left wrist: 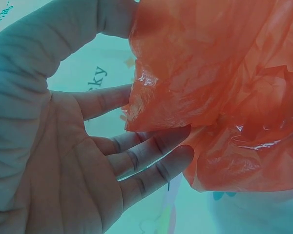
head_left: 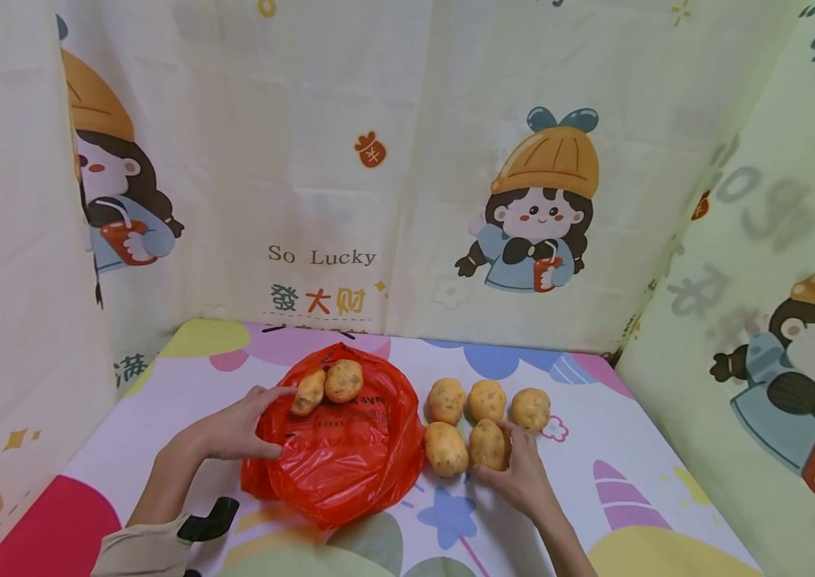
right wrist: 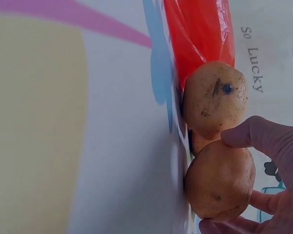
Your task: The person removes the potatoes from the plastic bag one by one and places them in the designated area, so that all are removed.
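Observation:
A red plastic bag lies spread on the table, with two potatoes on it near its far side: a longish potato and a rounder potato. My left hand is at the bag's left side, thumb and fingers spread apart; in the left wrist view the fingertips touch the red plastic, and some are hidden behind it. To the right of the bag, my right hand grips a potato between thumb and fingers. That potato sits low against the table in the right wrist view.
Several other potatoes stand close around the gripped one: a front-left potato, a back-left potato, a back-middle potato and a right-hand potato. A printed cloth hangs behind and on both sides of the patterned table.

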### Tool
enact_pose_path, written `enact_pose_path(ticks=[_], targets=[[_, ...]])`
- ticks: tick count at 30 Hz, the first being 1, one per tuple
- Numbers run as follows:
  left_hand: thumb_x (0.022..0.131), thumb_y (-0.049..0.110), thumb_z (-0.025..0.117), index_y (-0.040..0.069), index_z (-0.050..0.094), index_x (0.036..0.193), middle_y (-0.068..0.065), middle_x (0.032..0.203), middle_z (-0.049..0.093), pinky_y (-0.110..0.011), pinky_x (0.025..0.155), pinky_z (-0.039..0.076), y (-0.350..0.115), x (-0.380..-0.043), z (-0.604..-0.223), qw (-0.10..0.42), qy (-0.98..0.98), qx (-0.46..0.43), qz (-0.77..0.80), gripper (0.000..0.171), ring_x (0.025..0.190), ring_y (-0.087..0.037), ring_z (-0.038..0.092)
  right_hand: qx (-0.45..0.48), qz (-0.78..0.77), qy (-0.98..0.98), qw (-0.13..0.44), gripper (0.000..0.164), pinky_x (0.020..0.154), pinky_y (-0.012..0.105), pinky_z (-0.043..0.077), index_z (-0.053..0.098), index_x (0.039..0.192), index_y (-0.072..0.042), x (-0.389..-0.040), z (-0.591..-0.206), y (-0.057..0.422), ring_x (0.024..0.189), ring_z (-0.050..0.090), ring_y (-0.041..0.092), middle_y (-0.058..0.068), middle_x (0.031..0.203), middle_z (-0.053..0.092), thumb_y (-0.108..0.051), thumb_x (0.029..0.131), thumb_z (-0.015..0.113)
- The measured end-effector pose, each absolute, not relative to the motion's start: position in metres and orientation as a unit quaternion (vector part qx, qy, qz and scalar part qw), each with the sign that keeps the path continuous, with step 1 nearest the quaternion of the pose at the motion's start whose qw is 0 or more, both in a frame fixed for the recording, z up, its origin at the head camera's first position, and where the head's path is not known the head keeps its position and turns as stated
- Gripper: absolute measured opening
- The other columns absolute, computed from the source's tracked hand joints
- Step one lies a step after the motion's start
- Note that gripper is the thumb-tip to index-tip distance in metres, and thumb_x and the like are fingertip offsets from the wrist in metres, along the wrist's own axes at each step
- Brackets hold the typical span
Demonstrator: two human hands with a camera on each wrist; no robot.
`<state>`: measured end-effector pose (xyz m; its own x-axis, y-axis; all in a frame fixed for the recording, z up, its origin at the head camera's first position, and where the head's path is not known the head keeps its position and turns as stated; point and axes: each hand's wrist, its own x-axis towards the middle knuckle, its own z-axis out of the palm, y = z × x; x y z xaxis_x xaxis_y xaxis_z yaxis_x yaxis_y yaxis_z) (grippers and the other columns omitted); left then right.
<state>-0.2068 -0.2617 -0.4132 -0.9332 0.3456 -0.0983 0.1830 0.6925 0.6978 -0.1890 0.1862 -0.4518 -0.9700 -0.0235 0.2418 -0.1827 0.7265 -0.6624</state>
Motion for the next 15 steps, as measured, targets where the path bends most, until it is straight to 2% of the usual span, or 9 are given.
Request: enact_pose_path(ticks=[12,15], targets=[[0.07,0.019,0.09,0.009,0.038,0.154,-0.021,0.134,0.044,-0.05,0.079,0.062,-0.2614,-0.2068,-0.4118,0.116,0.911,0.141,0.371,0.099,0.121,-0.039,0.05,0.054,0.363,-0.925,0.096,0.085,0.109,0.065,0.039,0.048,0.14,0.007,-0.189,-0.4462,0.1856,0.129,0.048,0.049,0.035,0.137,0.045,-0.02,0.072,0.091],[0.07,0.019,0.09,0.009,0.038,0.154,-0.022,0.135,0.043,-0.05,0.079,0.062,-0.2616,-0.2063,-0.4124,0.117,0.91,0.14,0.372,0.1,0.121,-0.039,0.05,0.057,0.362,-0.924,0.106,0.085,0.106,0.064,0.042,0.048,0.14,0.007,-0.1884,-0.4457,0.186,0.126,0.05,0.048,0.035,0.136,0.046,-0.021,0.071,0.092]])
